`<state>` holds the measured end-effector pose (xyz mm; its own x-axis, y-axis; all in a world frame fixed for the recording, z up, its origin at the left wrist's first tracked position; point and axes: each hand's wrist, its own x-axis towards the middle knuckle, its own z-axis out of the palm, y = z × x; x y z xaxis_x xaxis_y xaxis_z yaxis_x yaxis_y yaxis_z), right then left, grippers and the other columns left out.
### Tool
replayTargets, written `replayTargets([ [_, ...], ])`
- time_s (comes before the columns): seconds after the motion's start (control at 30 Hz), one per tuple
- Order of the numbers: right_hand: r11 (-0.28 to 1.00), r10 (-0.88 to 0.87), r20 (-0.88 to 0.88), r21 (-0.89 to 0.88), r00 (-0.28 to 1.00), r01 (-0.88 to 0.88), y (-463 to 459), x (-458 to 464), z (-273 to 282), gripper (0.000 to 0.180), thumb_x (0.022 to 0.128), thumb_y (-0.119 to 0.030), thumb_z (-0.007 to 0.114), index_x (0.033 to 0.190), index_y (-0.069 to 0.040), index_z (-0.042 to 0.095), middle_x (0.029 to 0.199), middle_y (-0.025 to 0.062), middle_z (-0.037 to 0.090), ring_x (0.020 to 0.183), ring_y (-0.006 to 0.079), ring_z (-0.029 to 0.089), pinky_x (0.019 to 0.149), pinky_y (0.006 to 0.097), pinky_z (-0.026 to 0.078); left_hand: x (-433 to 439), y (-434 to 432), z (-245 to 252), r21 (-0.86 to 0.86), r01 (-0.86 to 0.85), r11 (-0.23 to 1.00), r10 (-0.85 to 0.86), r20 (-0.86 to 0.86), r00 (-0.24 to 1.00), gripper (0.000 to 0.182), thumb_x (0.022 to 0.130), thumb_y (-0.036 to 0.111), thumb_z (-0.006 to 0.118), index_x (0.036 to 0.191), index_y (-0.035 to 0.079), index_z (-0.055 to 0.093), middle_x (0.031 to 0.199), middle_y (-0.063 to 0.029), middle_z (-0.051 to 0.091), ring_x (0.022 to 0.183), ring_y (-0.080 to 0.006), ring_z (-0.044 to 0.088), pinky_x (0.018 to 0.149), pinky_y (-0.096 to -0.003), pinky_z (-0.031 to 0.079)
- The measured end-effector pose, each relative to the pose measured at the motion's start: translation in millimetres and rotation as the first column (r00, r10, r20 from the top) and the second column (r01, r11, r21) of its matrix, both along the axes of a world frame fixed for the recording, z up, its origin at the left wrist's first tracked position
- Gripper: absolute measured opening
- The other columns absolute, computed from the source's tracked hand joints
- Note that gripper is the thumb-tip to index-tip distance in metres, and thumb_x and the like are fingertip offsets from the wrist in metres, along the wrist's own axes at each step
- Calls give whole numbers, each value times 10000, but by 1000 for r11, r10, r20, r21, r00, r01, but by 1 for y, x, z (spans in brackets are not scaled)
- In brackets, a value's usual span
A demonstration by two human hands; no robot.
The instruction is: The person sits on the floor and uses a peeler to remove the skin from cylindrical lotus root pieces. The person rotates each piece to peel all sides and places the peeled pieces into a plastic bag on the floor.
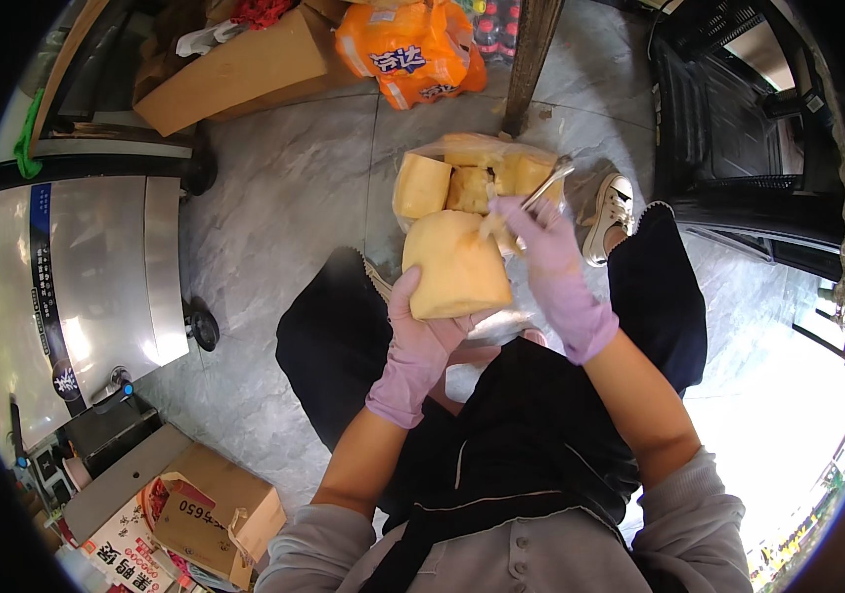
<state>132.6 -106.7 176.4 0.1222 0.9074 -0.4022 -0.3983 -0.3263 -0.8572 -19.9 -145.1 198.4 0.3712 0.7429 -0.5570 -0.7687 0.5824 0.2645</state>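
My left hand (pixel 422 337), in a pink glove, holds a thick pale-yellow block (pixel 459 267) from below and its left side; it looks like a peeled bamboo shoot or fruit piece, I cannot tell which. My right hand (pixel 541 237), gloved alike, is at the block's upper right, closed on a slim metal tool (pixel 550 181) that points up and right. Thin pale scraps (pixel 495 226) hang by its fingertips. Beyond the block, a clear plastic bag (pixel 500 142) on the floor contains several similar yellow pieces (pixel 422 185).
An orange plastic bag (pixel 415 52) and a long cardboard box (pixel 237 74) lie ahead on the tiled floor. A wooden post (pixel 530 67) stands beyond the bag. Black crates (pixel 726 111) are at right, a steel appliance (pixel 103 274) on casters at left, an opened carton (pixel 207 511) lower left.
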Motion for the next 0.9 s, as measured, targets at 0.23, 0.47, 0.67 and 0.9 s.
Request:
replayTargets([
  [0.23,994,-107,131,6,986,107,18,7,-24,263,837,-241,630,964,-14,585,776,24,603,732,117,554,684,261,447,3,-4,1,7,55,998,-55,-14,998,766,801,512,492,1380,55,287,1348,-175,395,1216,-364,432,989,-540,375],
  [0.47,957,-196,-377,-276,905,92,14,6,-30,323,813,-249,665,1037,-48,549,893,34,595,783,137,574,673,283,479,0,-3,-5,-37,7,999,-3,124,992,766,815,519,485,1382,44,282,1375,-182,367,1238,-366,405,1002,-537,358],
  [0.67,934,-194,-678,-349,709,-79,14,9,9,225,879,-194,599,1059,-59,589,982,38,637,871,164,610,819,292,500,-9,4,-10,-70,111,991,-113,-32,993,635,862,305,559,1384,67,289,1367,-139,391,1228,-271,440,984,-485,398],
  [0.9,996,5,-425,-77,905,-41,11,4,-4,165,885,-143,588,1017,-45,599,942,36,648,870,118,605,778,248,498,-3,5,-7,58,203,977,-153,-465,872,565,842,175,624,1337,81,369,1223,-72,509,1138,-193,511,894,-343,485],
])
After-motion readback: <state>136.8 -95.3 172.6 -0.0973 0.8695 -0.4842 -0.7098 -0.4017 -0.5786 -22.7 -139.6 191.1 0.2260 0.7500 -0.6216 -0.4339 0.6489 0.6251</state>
